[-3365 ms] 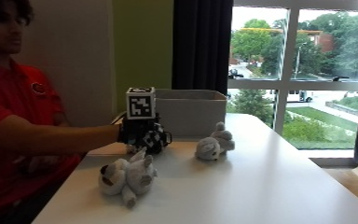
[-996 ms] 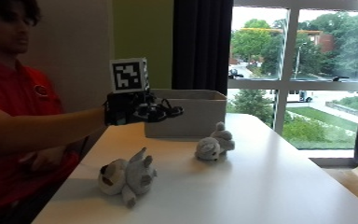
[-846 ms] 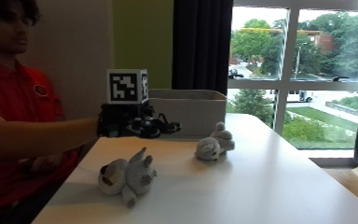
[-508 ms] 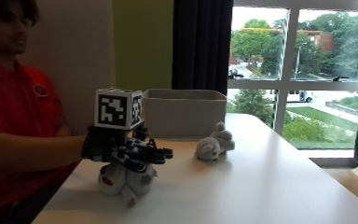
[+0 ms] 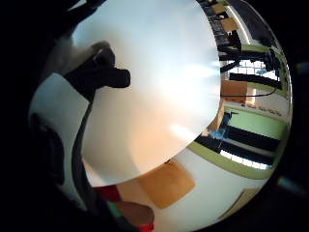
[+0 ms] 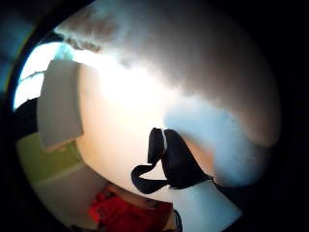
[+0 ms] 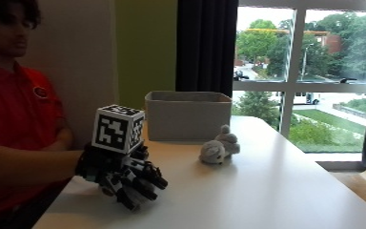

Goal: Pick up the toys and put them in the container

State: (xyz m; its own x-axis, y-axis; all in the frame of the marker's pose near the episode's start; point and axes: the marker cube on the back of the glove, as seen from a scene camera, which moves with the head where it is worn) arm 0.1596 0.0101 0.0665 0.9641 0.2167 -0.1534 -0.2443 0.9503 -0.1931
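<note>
Two soft toys are sitting out on the white table [image 7: 278, 191], and we are starting with the one nearest us: a pale plush toy [image 6: 207, 72] is lying at the near edge, almost wholly hidden in the outside view under our gloved right hand [image 7: 129, 179]. We are lowering nothing into words beyond this: the hand is resting over that toy with its fingers [image 7: 146, 183] pointing down and forward toward the tabletop, and the thumb side palm view is showing the toy's fuzzy body filling much of the frame, close against the palm. We cannot tell whether the fingers are closing round the toy or only lying on it. One gloved fingertip [image 5: 104, 77] is showing above the bare table surface in the little finger side view. Farther along the table, a small grey plush toy [image 7: 219, 146] is sitting upright, well apart from the hand. Behind it, near the wall, the grey fabric container [image 7: 188, 115] is standing open-topped, just beyond the small toy.
</note>
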